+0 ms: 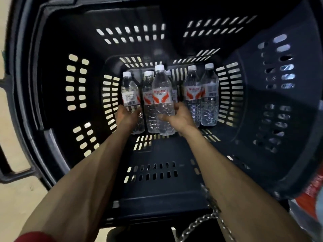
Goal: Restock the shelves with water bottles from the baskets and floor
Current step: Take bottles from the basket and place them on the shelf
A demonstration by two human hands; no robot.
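Water bottles (208, 95) sit at the bottom of the dark basket (262, 119), left hand (128, 115) wrapped round the leftmost bottle (130, 91), right hand (180, 117) clasping the raised bottle (162, 95); best lifted straight up, clear of neighbours.

Basket (57, 81): black, slotted walls. Bottles (163, 100): clear, white caps (159, 67), white labels with orange-red flame motif. Floor (15, 189): beige. Sleeve (33, 237): red. Chain (206, 218): silver.
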